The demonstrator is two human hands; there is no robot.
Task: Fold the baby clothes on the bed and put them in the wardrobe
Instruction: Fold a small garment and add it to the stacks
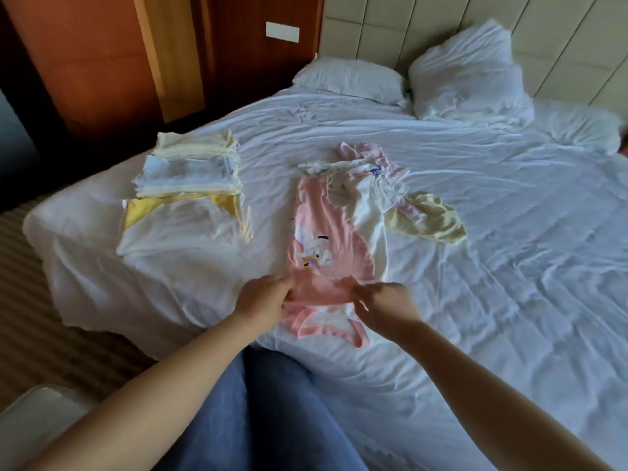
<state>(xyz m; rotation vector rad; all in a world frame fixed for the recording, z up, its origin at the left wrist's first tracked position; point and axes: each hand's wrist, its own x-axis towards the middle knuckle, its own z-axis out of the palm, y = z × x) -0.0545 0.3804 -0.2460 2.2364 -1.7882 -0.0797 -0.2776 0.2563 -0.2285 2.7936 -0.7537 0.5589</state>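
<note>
On the white-sheeted bed, right of the folded pale stack, the pink rainbow-print cotton baby garment runs lengthwise away from the person, both left hand and right hand pinching its near end.

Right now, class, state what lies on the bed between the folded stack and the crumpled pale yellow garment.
In the head view: the pink rainbow-print garment and a white garment lying against it, with bare sheet toward the stack.

Left hand and right hand fingertips blurred, partly under pink garment.
</note>
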